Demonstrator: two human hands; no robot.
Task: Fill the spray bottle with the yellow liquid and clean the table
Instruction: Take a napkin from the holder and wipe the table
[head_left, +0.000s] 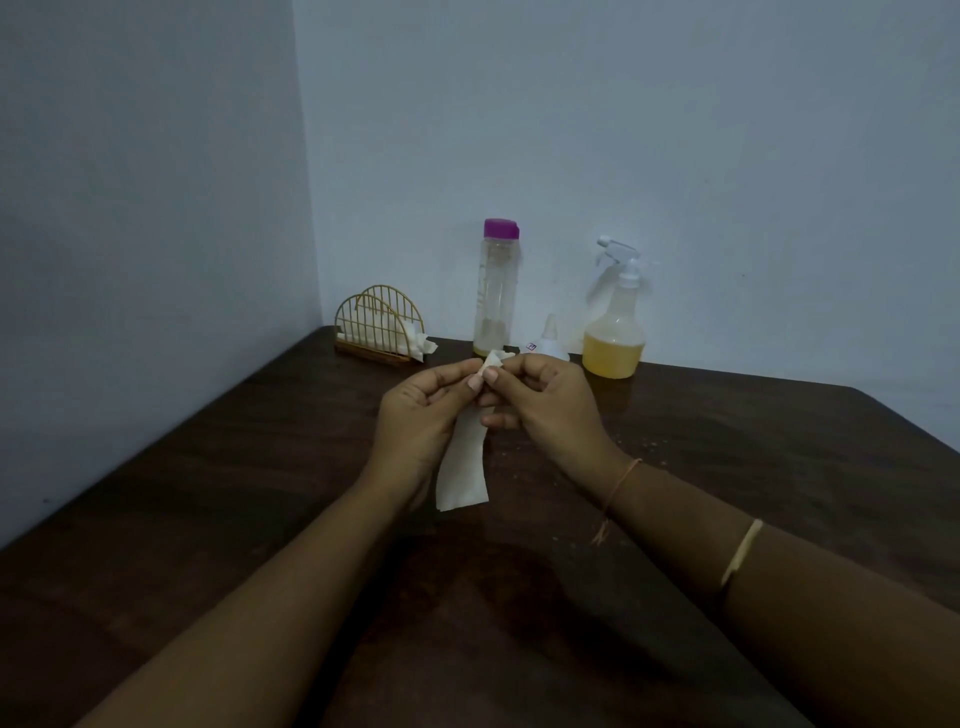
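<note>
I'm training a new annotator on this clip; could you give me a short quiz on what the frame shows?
1. True or false: the spray bottle has yellow liquid in its lower part.
2. The left hand and right hand both pinch the white tissue near: A its top end; B its bottom end; C not at all.
3. Fill in: the tall clear bottle wears a ____ cap.

Key: 1 true; 2 A; 3 purple.
</note>
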